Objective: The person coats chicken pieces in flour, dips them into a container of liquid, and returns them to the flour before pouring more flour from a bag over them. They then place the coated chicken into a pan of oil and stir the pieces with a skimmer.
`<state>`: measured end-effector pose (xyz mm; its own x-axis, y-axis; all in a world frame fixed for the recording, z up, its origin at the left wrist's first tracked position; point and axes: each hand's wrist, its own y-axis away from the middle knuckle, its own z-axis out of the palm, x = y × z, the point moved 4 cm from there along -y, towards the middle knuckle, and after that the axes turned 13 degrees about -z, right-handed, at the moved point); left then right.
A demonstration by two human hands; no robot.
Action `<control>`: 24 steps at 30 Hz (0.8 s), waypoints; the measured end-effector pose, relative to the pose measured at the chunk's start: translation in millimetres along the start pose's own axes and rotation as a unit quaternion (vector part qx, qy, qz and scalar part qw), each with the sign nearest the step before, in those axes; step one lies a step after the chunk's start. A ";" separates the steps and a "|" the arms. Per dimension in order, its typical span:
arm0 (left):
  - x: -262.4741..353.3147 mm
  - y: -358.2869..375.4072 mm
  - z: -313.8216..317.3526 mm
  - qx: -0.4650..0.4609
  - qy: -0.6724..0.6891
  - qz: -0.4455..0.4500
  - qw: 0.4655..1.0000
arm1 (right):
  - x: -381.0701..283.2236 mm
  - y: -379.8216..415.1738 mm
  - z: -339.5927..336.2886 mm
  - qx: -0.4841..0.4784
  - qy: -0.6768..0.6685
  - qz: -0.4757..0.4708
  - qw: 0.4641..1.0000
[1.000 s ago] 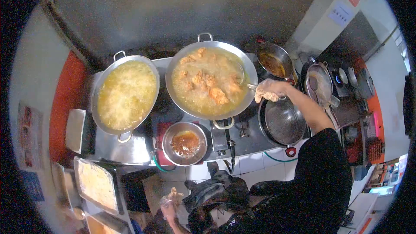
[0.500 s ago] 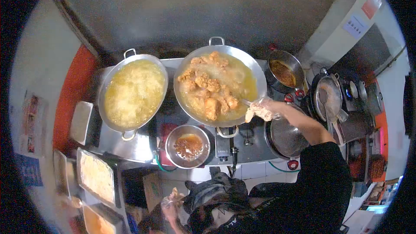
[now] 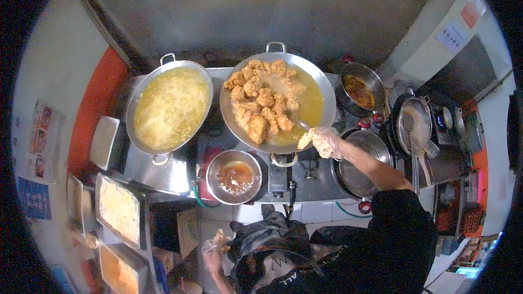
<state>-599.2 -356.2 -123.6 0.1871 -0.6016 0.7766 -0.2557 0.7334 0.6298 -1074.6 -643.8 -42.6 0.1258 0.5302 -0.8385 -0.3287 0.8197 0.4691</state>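
Note:
My right hand (image 3: 327, 142), in a clear glove caked with batter, is closed around the handle of a metal utensil (image 3: 302, 125). The utensil reaches into the right-hand pan (image 3: 321, 90); its working end is hidden by the food. Golden fried chicken pieces (image 3: 265, 98) lie heaped in the left and middle of that pan, with yellow oil (image 3: 311, 100) showing at the right. Low beside my body, my left hand (image 3: 213, 251) is also gloved and batter-coated. Its fingers point up, loosely apart, with nothing visible in them.
Another wide pan (image 3: 208, 98) of bubbling oil stands at left. A steel bowl (image 3: 213, 191) with brown residue sits in front. Trays (image 3: 143, 212) line the lower left. To the right are a small brown-stained pan (image 3: 376, 79), a mesh-covered pan (image 3: 381, 182) and a strainer bowl (image 3: 427, 125).
The chicken pieces have risen higher out of the oil and bunched up toward the pan's left and back. My right hand has shifted slightly, still gripping the utensil. The view has tilted a little.

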 end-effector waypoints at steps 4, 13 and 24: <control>25.2 11.8 6.7 0.020 -0.067 -0.034 0.997 | -0.4 22.9 -0.5 0.019 0.036 -0.009 0.999; -11.0 -17.9 -23.4 0.063 -0.178 0.095 0.977 | 28.0 52.5 -32.1 0.131 0.014 -0.066 0.989; -23.7 -28.7 -31.7 -0.065 -0.011 -0.055 0.996 | -20.0 118.8 -39.3 0.092 0.237 -0.072 0.964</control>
<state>-566.2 -352.9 -159.6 0.1850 -0.6865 0.7032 -0.1088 0.6969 0.7089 -1153.0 -565.5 19.1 -0.2990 0.2847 -0.9108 -0.1635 0.9251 0.3428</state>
